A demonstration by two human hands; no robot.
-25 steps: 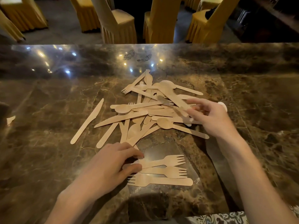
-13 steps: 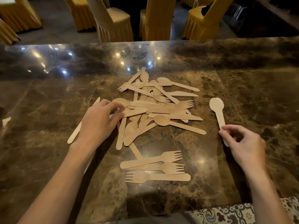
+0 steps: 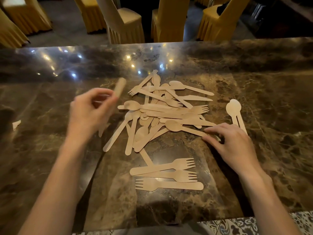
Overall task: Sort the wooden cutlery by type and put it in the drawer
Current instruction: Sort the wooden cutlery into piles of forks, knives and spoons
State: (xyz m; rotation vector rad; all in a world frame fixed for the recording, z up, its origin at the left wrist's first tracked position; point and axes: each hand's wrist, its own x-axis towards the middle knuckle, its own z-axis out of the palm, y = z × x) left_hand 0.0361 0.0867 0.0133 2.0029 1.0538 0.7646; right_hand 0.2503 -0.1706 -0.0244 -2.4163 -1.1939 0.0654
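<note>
The marble counter (image 3: 271, 99) carries a tangled cutlery pile (image 3: 162, 112), its lower pieces buried. Three forks (image 3: 169, 173) lie nearer. The blurred left hand (image 3: 88, 114) clutches a lifted wooden piece (image 3: 120, 86) (type unreadable). The right hand (image 3: 232, 143) rests loosely extended fingers on a spoon (image 3: 176, 126) handle.

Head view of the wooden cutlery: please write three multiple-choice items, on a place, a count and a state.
1. Where does the sorted fork group lie from the pile? A. on the person's side B. on the far side C. on a chair
2. How many forks are in it? A. two B. three C. five
3. What does the left hand do? A. rests flat B. holds a wooden piece raised C. is hidden
Answers: 1 A, it lies between pile and the near edge of the counter; 2 B, three tined heads show; 3 B, it grips the blurred piece above the counter.
</note>
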